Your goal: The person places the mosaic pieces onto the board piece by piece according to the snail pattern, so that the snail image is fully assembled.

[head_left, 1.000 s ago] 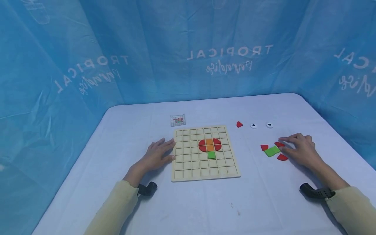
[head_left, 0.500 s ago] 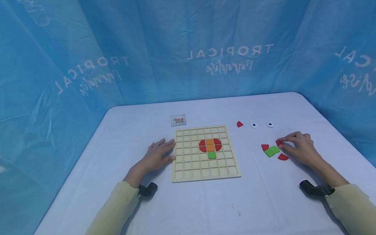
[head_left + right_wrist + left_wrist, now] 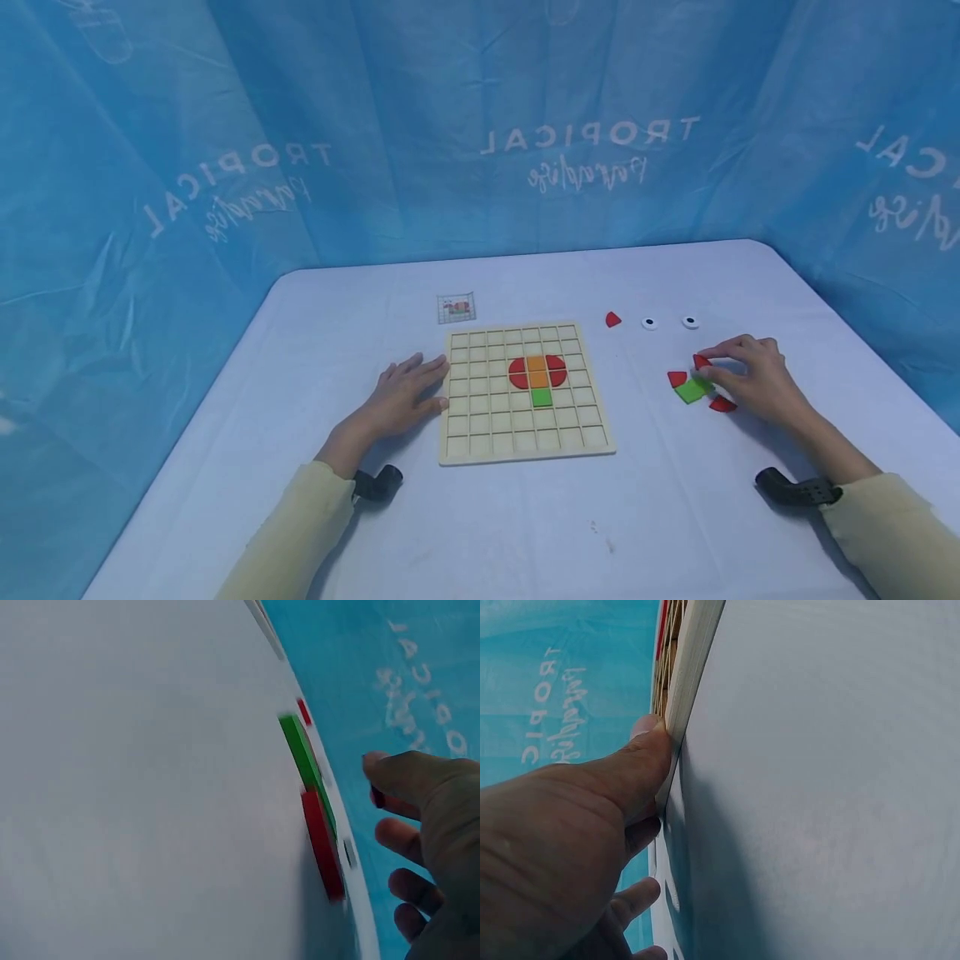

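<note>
My left hand (image 3: 405,396) lies with fingers spread, thumb and fingertips touching the left edge of the gridded wooden board (image 3: 491,437). On the board sit red quarter-circle pieces (image 3: 517,380), orange squares (image 3: 537,371) and a green square (image 3: 542,397). My right hand (image 3: 759,382) pinches a red quarter-circle piece (image 3: 701,362) between thumb and index finger; in the right wrist view the piece (image 3: 377,796) is mostly hidden behind the thumb. Below that hand lie green squares (image 3: 688,392), with one red piece (image 3: 677,379) to their left and another red piece (image 3: 723,404) in front.
Behind the board lies a small picture card (image 3: 456,308) printed with a grid and figure. Two white eye discs, one (image 3: 649,323) left of the other (image 3: 690,322), and a loose red piece (image 3: 613,319) lie toward the back. A blue curtain (image 3: 480,125) hangs beyond the table.
My right hand has pinched the far red quarter-circle piece, lifted it and drawn it left over the green squares. The left hand stays at the board's edge.
</note>
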Action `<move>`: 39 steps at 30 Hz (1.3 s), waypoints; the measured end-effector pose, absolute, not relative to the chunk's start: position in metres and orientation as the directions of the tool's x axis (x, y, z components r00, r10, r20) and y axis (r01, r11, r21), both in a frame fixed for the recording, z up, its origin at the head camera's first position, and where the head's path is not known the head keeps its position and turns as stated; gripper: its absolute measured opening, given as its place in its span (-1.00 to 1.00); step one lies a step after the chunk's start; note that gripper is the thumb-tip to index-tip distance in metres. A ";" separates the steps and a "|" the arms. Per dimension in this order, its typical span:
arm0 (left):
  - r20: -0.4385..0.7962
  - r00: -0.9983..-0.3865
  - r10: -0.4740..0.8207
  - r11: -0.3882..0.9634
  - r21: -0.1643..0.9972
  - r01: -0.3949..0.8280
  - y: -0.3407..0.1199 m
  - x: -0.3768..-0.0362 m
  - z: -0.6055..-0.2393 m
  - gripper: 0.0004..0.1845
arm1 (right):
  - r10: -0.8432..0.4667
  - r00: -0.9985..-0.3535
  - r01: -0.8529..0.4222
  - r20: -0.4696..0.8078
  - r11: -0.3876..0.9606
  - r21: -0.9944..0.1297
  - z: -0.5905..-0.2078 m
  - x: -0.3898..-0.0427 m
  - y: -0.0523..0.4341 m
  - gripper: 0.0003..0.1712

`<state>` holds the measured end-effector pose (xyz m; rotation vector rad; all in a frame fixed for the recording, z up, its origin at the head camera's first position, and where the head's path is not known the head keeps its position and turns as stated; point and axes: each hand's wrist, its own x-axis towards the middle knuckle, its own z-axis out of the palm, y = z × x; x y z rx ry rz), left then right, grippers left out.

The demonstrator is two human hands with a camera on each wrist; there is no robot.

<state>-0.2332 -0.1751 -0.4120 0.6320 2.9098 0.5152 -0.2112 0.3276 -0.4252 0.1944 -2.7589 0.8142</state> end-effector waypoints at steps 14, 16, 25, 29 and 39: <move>-0.056 -0.906 0.419 0.861 0.343 0.377 -0.175 -0.234 -0.410 -0.33 | -0.132 -0.938 -0.297 0.319 0.778 -0.553 -0.419 -0.219 0.229 -0.64; -0.062 -0.907 0.416 0.863 0.341 0.373 -0.175 -0.234 -0.410 -0.33 | -0.151 -0.934 -0.317 0.323 0.767 -0.558 -0.420 -0.221 0.216 -0.64; -0.071 -0.909 0.411 0.868 0.335 0.366 -0.174 -0.233 -0.411 -0.32 | -0.188 -0.943 -0.315 0.274 0.773 -0.551 -0.428 -0.219 0.174 -0.63; -0.069 -0.908 0.413 0.866 0.337 0.368 -0.174 -0.233 -0.410 -0.33 | -0.199 -0.938 -0.328 0.283 0.773 -0.543 -0.433 -0.217 0.164 -0.66; -0.067 -0.906 0.417 0.863 0.342 0.372 -0.175 -0.233 -0.410 -0.33 | -0.203 -0.929 -0.344 0.310 0.784 -0.517 -0.435 -0.213 0.149 -0.71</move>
